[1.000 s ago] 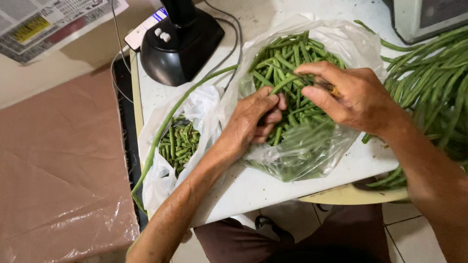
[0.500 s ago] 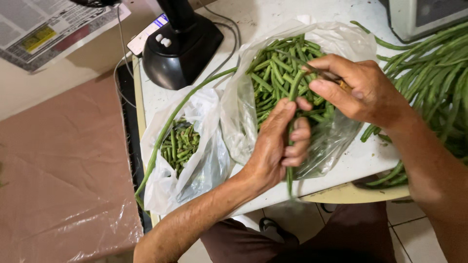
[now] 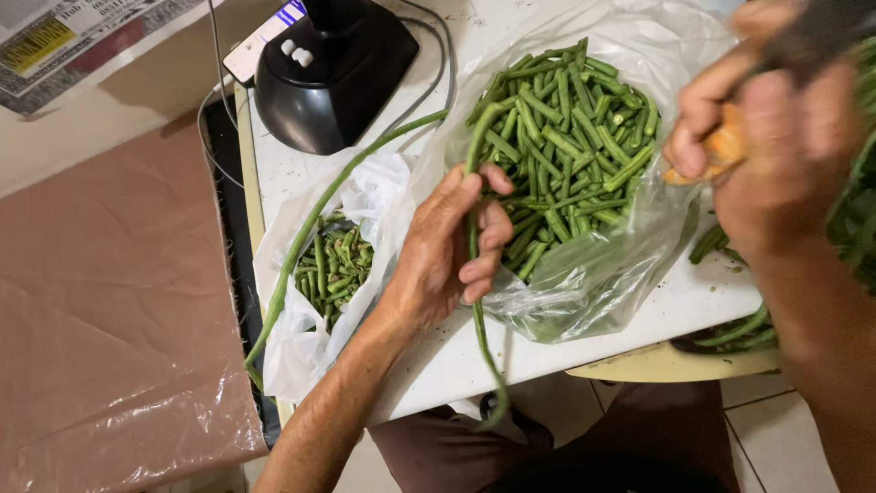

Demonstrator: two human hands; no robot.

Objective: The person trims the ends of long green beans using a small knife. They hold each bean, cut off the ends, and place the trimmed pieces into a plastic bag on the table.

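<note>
The left hand (image 3: 452,251) is closed around a long green bean (image 3: 476,274), fingers curled over its middle. The bean's top end arches up over the clear plastic bag (image 3: 602,274), and its lower end hangs down past the edge of the white desk (image 3: 438,365). That bag lies open on the desk and is heaped with cut bean pieces (image 3: 557,155).

The right hand (image 3: 776,137) is raised at the upper right, apart from the left, and partly blurred. It is clenched on something with an orange handle (image 3: 725,151); what the tool is I cannot tell.

Just left of the left hand sits a white plastic bag (image 3: 301,338) with short green trimmings (image 3: 333,265) inside. Another long bean (image 3: 319,215) lies across it, running from the desk's near edge up toward the clear bag. A black fan base (image 3: 328,78) with white buttons stands at the back of the desk. More uncut beans (image 3: 739,329) lie below the right forearm.
</note>
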